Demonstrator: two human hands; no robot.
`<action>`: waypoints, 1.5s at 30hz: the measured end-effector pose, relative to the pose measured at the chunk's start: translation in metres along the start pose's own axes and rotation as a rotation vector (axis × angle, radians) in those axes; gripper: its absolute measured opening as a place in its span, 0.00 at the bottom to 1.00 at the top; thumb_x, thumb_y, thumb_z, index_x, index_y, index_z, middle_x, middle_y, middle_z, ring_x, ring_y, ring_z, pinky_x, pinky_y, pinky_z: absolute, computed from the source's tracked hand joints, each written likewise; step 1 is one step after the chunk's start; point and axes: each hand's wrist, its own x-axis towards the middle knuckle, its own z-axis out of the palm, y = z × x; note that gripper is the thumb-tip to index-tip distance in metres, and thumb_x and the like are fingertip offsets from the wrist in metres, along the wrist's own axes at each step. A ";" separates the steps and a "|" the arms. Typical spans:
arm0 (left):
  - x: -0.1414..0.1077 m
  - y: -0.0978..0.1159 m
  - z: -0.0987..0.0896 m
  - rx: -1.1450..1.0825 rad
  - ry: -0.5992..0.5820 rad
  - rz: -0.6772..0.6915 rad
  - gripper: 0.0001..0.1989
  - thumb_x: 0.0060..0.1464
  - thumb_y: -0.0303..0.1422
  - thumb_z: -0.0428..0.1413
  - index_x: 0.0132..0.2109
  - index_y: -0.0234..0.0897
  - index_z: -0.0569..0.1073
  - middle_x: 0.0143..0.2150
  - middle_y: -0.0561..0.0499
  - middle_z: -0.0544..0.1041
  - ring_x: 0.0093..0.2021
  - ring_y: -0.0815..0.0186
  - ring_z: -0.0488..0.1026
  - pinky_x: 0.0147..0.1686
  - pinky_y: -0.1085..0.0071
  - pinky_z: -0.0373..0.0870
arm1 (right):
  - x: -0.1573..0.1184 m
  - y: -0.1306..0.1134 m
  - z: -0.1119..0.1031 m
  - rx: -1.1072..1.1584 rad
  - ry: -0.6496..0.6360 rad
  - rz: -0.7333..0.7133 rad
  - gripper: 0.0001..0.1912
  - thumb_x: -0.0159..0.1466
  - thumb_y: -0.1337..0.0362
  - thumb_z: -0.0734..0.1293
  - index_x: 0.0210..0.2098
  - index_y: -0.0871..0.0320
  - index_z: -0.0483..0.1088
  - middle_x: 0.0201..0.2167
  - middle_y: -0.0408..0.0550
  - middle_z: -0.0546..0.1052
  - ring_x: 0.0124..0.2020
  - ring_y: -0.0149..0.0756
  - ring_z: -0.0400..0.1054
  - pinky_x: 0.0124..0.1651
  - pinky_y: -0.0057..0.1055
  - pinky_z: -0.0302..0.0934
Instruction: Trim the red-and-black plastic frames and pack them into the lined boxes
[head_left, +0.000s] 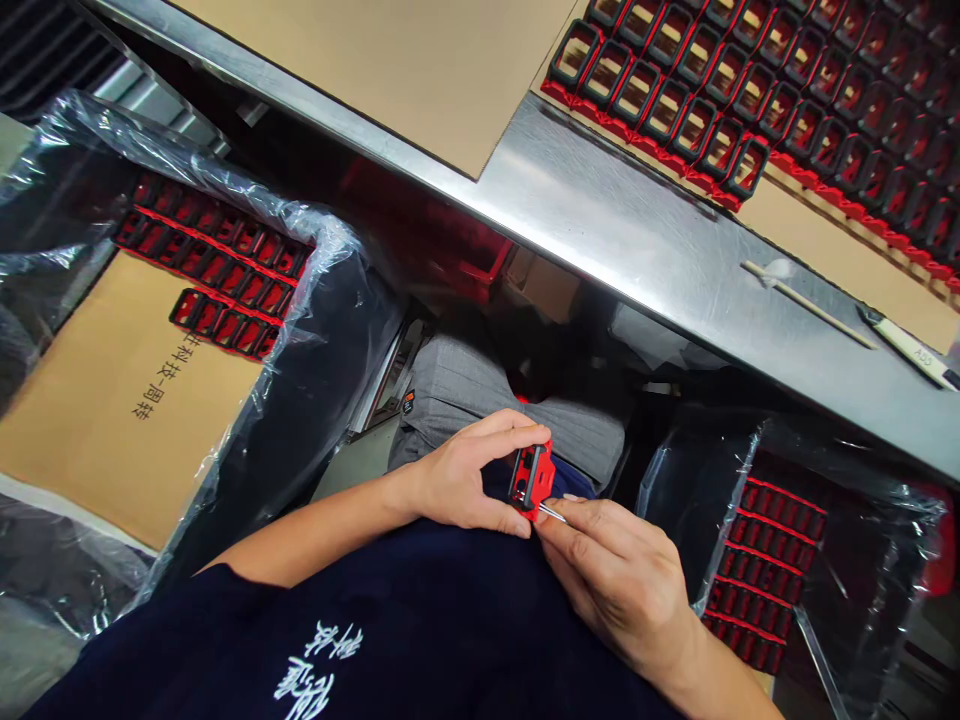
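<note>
Between the thumb and fingers of my left hand (480, 472) is a small red and black plastic part (534, 476), held upright over my lap. My right hand (619, 570) pinches a thin metal tool (553, 513) whose tip meets the lower edge of the part. Its handle is hidden in my palm, so I cannot make out the tool's kind. Both hands are close together in front of my dark shirt.
A steel bench (600, 220) crosses ahead, bearing rows of red and black parts (697, 100), a wooden stick (810, 305) and a cutter (911, 345). Plastic-lined bins stand at left, with cardboard (135, 400) and parts (217, 255), and at right, with more parts (769, 560).
</note>
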 end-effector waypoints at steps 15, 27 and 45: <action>-0.009 0.011 0.006 -0.433 0.328 -0.056 0.38 0.49 0.32 0.71 0.64 0.45 0.64 0.65 0.39 0.70 0.61 0.54 0.73 0.59 0.56 0.73 | 0.049 0.164 -0.086 -0.594 0.595 0.500 0.20 0.63 0.54 0.73 0.51 0.57 0.79 0.50 0.59 0.82 0.40 0.50 0.78 0.42 0.44 0.70; -0.001 0.002 0.008 0.197 0.241 0.290 0.42 0.51 0.31 0.68 0.69 0.36 0.58 0.61 0.33 0.74 0.59 0.54 0.74 0.57 0.52 0.74 | 0.037 0.019 0.030 0.555 0.077 0.515 0.10 0.63 0.69 0.68 0.41 0.57 0.80 0.28 0.45 0.84 0.27 0.35 0.79 0.34 0.29 0.73; -0.001 0.010 0.003 0.298 0.209 0.269 0.37 0.53 0.38 0.68 0.65 0.35 0.63 0.53 0.34 0.80 0.53 0.54 0.79 0.48 0.54 0.81 | 0.035 0.021 0.008 0.641 -0.251 0.530 0.12 0.68 0.70 0.61 0.37 0.58 0.77 0.20 0.37 0.74 0.19 0.25 0.57 0.27 0.25 0.53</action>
